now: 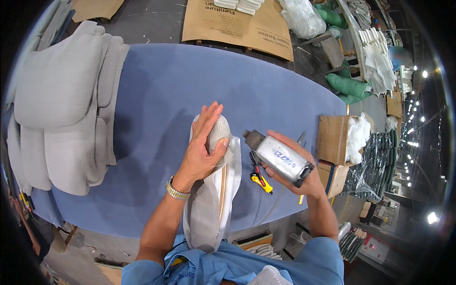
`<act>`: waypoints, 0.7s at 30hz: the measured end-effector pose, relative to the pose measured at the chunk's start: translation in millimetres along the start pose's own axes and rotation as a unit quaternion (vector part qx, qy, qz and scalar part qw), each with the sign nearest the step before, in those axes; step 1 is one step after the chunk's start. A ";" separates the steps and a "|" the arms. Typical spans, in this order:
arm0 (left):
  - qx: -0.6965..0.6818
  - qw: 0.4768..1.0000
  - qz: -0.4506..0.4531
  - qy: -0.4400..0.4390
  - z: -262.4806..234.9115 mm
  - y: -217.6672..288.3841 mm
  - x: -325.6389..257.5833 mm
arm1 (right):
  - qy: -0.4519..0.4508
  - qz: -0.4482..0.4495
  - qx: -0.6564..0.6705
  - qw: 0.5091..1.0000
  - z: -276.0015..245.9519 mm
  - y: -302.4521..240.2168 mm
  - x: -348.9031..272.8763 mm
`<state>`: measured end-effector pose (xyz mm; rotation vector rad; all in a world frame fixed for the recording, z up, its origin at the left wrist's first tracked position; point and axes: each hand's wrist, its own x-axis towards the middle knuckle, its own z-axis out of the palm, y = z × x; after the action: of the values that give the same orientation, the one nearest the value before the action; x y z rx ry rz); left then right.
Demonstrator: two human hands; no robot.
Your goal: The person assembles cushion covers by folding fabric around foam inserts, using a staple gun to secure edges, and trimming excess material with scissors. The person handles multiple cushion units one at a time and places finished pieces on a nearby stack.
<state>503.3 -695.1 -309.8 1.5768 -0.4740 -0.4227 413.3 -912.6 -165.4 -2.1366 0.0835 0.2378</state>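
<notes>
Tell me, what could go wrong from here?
The silver tool in the right hand points toward the left hand, so a slip might injure it. The grey padded piece under that left hand could shift if pushed. The yellow-handled tool lies close by and might get knocked.

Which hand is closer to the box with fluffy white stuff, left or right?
Right. The right hand, gripping a silver tool, is a little left of the box. The left hand is farther left, touching a grey cushion.
</notes>
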 end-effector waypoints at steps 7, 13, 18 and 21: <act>-0.032 0.999 0.015 -0.020 -5.4 -8.0 -0.7 | -0.145 -0.052 -0.099 0.983 0.2 -17.0 47.6; -0.044 0.998 0.024 -0.023 -9.5 -13.9 0.1 | -0.181 -0.017 -0.145 0.973 2.0 -40.1 66.4; -0.064 0.997 0.041 -0.018 -11.4 -19.2 0.7 | -0.192 0.027 -0.148 0.970 6.7 -55.0 65.7; -0.074 0.996 0.044 -0.013 -12.1 -21.5 0.6 | -0.199 0.052 -0.152 0.967 9.2 -64.4 72.1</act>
<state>511.4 -684.3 -330.6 1.4042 -0.5199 -0.4024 492.5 -867.3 -131.8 -2.3458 -0.0794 0.7792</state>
